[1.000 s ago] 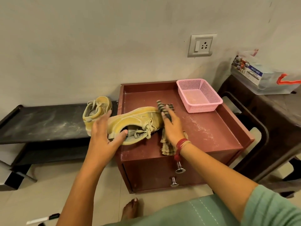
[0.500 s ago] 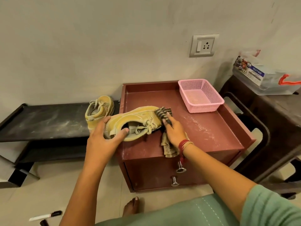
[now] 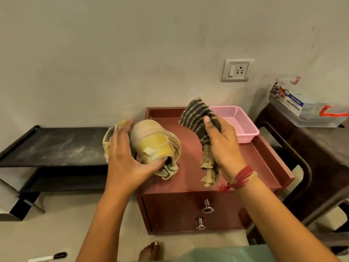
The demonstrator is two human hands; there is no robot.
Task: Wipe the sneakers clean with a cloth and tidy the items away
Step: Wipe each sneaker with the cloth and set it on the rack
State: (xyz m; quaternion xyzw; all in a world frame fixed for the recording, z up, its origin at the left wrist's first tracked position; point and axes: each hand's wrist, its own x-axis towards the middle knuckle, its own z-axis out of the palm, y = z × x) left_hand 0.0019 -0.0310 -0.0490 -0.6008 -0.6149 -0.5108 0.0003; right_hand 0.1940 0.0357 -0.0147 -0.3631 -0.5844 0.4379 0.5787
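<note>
Your left hand (image 3: pixel 124 163) holds the yellow sneaker (image 3: pixel 156 146) over the near left part of the bench (image 3: pixel 245 163). The thumb is hooked at the collar and the fingers are spread over the far side, so the heel end faces you. Whether any part of the shoe touches the bench top cannot be told from here. Your right hand (image 3: pixel 224 146) grips the striped cloth (image 3: pixel 200 118) with the thumb pressed across it. One end fans out above the fingers and the frayed end hangs below the palm. Cloth and sneaker are apart, so the wipe on this face looks about to start.

Before you make contact, bunch the cloth into a firmer pad, because the loose tail is likely to drag through the dust on the bench and carry it back onto the shoe. Brace the sneaker with your left hand so that it does not twist under pressure. Stroke in one direction, from the heel round the sides, turning the shoe in your grip rather than chasing it with the cloth. Mind the laces (image 3: pixel 170 171) dangling under the opening, since they could snag.

The second sneaker (image 3: pixel 108 137) sits just behind your left hand, at the end of the black shelf (image 3: pixel 56 146), and it probably needs the same wipe. The pink basket (image 3: pixel 243 125) at the back right of the bench looks a likely home for the cloth afterwards.
</note>
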